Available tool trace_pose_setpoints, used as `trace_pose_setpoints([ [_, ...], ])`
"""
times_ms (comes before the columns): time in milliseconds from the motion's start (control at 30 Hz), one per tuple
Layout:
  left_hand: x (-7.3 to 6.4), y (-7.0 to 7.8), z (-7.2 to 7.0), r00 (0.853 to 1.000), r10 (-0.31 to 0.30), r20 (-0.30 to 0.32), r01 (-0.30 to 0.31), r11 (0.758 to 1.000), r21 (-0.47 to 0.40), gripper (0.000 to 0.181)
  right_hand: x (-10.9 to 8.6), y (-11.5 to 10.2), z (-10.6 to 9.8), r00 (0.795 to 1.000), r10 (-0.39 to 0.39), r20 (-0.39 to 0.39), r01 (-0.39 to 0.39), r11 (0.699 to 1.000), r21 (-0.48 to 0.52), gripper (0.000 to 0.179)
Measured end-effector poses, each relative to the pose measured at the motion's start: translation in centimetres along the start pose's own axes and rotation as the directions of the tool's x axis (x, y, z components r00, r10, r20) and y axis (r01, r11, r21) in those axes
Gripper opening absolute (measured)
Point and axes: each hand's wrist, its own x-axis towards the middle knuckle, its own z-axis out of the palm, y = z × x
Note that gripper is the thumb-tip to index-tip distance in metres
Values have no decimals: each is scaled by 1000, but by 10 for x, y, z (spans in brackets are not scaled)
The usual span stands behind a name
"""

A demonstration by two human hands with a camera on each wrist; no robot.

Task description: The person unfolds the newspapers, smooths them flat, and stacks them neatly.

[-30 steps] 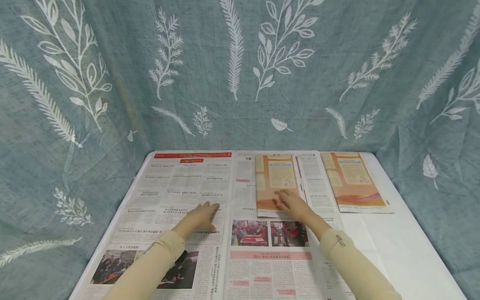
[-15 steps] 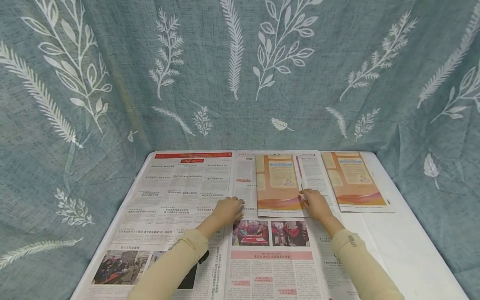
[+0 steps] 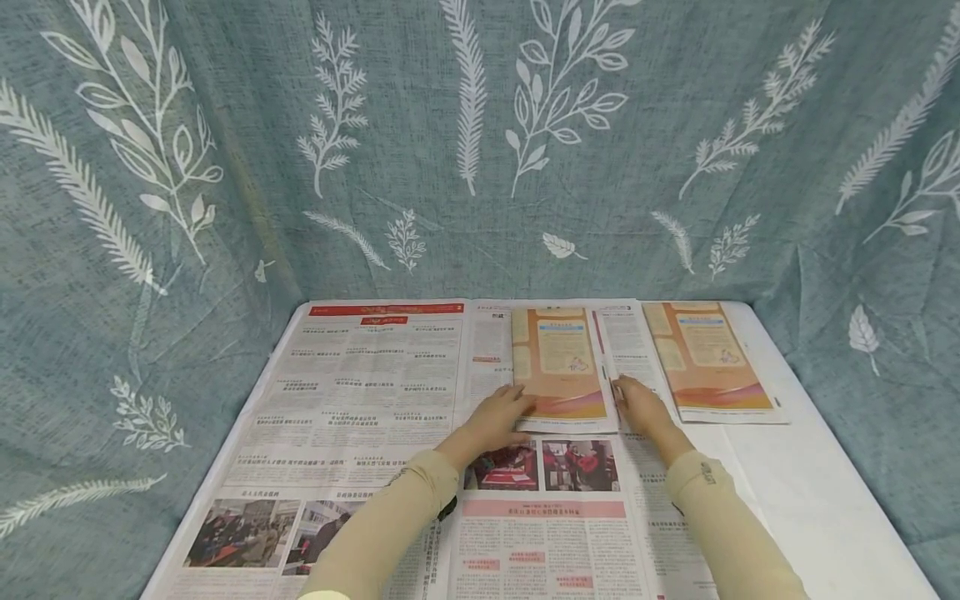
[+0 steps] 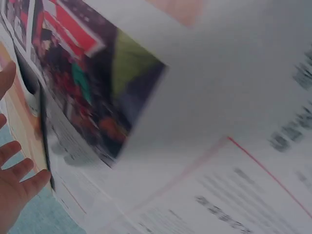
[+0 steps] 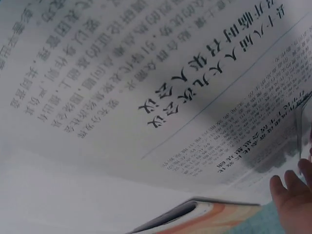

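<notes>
A folded newspaper with an orange printed front (image 3: 561, 362) lies in the middle of the head view, its white margin toward me. My left hand (image 3: 493, 421) is at its lower left edge, fingertips overlapping the orange front. On the opposite side my right hand (image 3: 642, 407) is right at the lower right edge, with fingers loosely bent. The left wrist view has the left fingers (image 4: 31, 185) spread along the paper's dark edge. Only part of the right hand (image 5: 295, 197) shows in the right wrist view, fingers beside the folded newspaper's edge.
A second folded orange newspaper (image 3: 714, 362) lies to the right. Under the middle one are spread newspaper sheets (image 3: 360, 408) with photos and text, covering most of the white table (image 3: 810, 500). A blue-green curtain (image 3: 480, 242) with white leaves hangs behind and at both sides.
My left hand has moved right across the sheets to the folded newspaper's left edge. My right hand has slid off its orange front to its right edge. The folded newspaper has hardly moved.
</notes>
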Motion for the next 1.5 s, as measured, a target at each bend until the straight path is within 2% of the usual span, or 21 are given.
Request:
trace_pose_setpoints([
  [133, 11, 9, 3, 1000, -4, 12, 4, 1000, 15, 65, 1, 0, -4, 999, -6, 44, 7, 1000, -23, 46],
  [267, 19, 19, 6, 998, -5, 60, 4, 1000, 20, 65, 0, 0, -6, 994, -1, 111, 4, 1000, -28, 51],
  [400, 28, 26, 9, 997, 2, 82, -6, 998, 55, 68, 0, 4, -7, 984, 18, 179, -21, 1000, 17, 54],
  [500, 33, 29, 11, 995, -11, 103, 4, 998, 63, 72, 1, 9, -7, 980, 15, 197, -24, 999, 42, 55],
  [633, 38, 30, 14, 988, -72, 140, 68, 997, 32, 78, 1, 12, -7, 981, -15, 193, 4, 998, 58, 56],
  [800, 38, 27, 23, 972, -168, 165, 185, 978, -96, 88, 0, 12, -6, 979, -23, 204, -3, 992, 126, 57],
  [900, 39, 25, 26, 979, -173, 110, 187, 974, -131, 84, 7, 29, 4, 979, -38, 201, 9, 990, 144, 59],
  [933, 40, 25, 27, 982, -167, 87, 177, 975, -133, 82, 14, 46, 17, 982, -76, 174, 49, 986, 159, 61],
  [1033, 40, 23, 29, 990, -141, 30, 143, 984, -109, 73, 34, 81, 44, 980, -75, 185, 51, 990, 130, 68],
  [1067, 40, 22, 29, 991, -134, 22, 136, 985, -103, 70, 42, 93, 55, 980, -71, 187, 48, 991, 122, 70],
  [1100, 40, 22, 30, 992, -127, 18, 128, 987, -98, 68, 42, 94, 57, 979, -83, 185, 62, 991, 116, 70],
  [1133, 40, 21, 30, 993, -119, 12, 120, 988, -95, 64, 49, 108, 70, 981, -106, 161, 87, 989, 123, 70],
  [1167, 39, 20, 29, 994, -112, 4, 112, 989, -93, 61, 54, 113, 75, 982, -88, 168, 68, 991, 117, 70],
  [1300, 39, 17, 28, 996, -80, -32, 76, 992, -96, 43, 67, 139, 99, 986, -116, 119, 100, 986, 132, 70],
  [1333, 40, 16, 28, 997, -72, -37, 67, 992, -106, 38, 74, 152, 109, 988, -102, 117, 87, 988, 125, 72],
  [1400, 44, 14, 30, 998, -52, -48, 45, 991, -123, 32, 75, 154, 111, 990, -89, 112, 77, 992, 101, 72],
  [1433, 47, 10, 34, 998, -38, -54, 31, 991, -131, 30, 68, 144, 103, 988, -94, 121, 83, 992, 96, 71],
  [1500, 54, 4, 43, 998, -29, -49, 22, 989, -147, 27, 64, 139, 100, 989, -89, 121, 78, 993, 90, 70],
])
